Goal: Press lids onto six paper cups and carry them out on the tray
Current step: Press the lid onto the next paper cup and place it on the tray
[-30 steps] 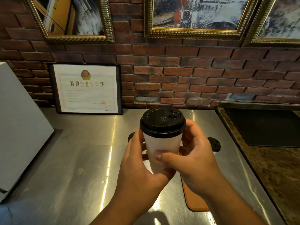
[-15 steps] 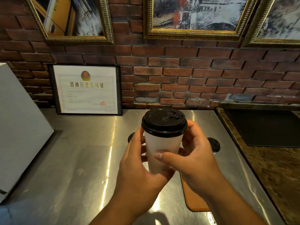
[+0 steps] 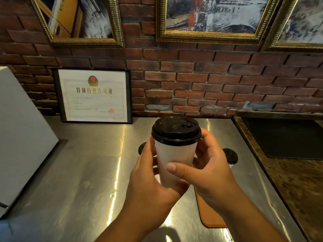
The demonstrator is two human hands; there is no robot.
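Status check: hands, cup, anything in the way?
Left hand and right hand both grip the white paper cup, upright. Black lid sits on its rim. Orange tray edge below right wrist; two more black lids behind the hands.

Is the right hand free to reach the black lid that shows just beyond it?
Likely not yet: right hand and left hand both grip the lidded cup. That black lid is near, with nothing between, so after letting go, probably yes.
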